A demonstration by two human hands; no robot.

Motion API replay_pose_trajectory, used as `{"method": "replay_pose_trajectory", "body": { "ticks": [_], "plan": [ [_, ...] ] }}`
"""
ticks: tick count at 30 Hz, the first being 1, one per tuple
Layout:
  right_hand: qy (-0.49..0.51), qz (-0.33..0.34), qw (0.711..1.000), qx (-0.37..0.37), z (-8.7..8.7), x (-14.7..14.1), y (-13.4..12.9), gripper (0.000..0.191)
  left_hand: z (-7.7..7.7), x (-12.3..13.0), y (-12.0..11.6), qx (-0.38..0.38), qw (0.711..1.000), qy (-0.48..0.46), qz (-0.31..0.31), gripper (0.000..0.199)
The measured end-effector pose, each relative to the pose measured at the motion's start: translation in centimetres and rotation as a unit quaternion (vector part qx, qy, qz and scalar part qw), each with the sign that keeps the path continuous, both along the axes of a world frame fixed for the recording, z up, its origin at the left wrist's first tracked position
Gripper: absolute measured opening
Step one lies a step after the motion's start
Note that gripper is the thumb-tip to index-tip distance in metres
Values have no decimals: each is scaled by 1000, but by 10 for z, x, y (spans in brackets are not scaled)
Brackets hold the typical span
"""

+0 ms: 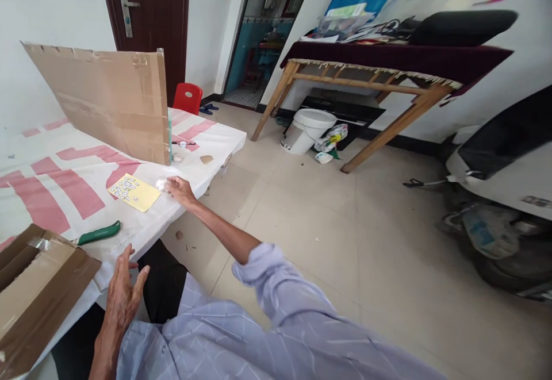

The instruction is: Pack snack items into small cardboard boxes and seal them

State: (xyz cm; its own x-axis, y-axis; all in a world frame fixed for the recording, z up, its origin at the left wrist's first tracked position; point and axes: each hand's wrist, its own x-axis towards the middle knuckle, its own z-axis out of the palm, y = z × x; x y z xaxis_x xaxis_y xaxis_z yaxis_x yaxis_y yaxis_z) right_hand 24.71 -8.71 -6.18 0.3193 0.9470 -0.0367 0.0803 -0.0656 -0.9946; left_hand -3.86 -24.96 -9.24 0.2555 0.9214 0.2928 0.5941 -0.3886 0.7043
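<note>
My right hand (pixel 180 190) reaches over the table edge, its fingers closed on a small white crumpled wad (pixel 161 184) that looks like tissue. Just left of it lies a yellow sheet (pixel 144 197) with small blue-outlined drawings. My left hand (pixel 123 291) hangs in front of the table edge, fingers apart and holding nothing. Near that hand, a green-handled tool (pixel 100 234) rests on the table, its far end out of sight by a cardboard box (pixel 64 288). Behind the sheet stands a large cardboard panel (pixel 112 101).
The table (pixel 142 236) has a white and pink cover. Past the panel lie a pen (pixel 184 142), a tape roll (pixel 177 157) and a cardboard scrap (pixel 206 160). A red chair (pixel 188 98) stands behind. Across the floor are a white bucket (pixel 307 130), a wooden table (pixel 366 78) and a scooter (pixel 509 179).
</note>
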Motion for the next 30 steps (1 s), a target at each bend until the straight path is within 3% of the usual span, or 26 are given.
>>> {"method": "replay_pose_trajectory", "body": {
  "ticks": [3, 7, 11, 16, 19, 22, 24, 26, 27, 30],
  "plan": [
    [-65, -40, 997, -10, 6, 15, 59, 31, -7, -10, -5, -36, 999, -26, -1, 61],
    [-136, -60, 988, -39, 1, 11, 108, 23, -15, -23, -5, -78, 996, -37, -6, 59],
    [-192, -81, 977, -42, -6, 5, 128, 10, -23, -25, -3, -112, 993, -45, -6, 57],
    [-225, -109, 968, -34, 3, 6, 121, 18, -18, -17, -10, -115, 992, -41, -15, 55],
    [-227, -121, 966, -19, 13, -1, 98, 25, -1, -19, -30, -81, 996, -39, 9, 49],
    [-222, -107, 969, 26, 15, -17, 66, 29, 28, -30, -58, 21, 997, -45, 54, 36],
    [-210, -74, 972, 67, 12, -31, 47, 32, 52, -43, -76, 105, 987, -22, 116, 28],
    [-190, -29, 974, 122, 9, -48, 30, 38, 77, -60, -91, 184, 960, 28, 208, 20],
    [-170, 2, 967, 189, 9, -59, 22, 39, 89, -70, -97, 213, 940, 56, 261, 18],
    [-142, 139, 935, 292, 16, -96, -3, 39, 113, -107, -110, 247, 874, 108, 405, 17]
  ]
}}
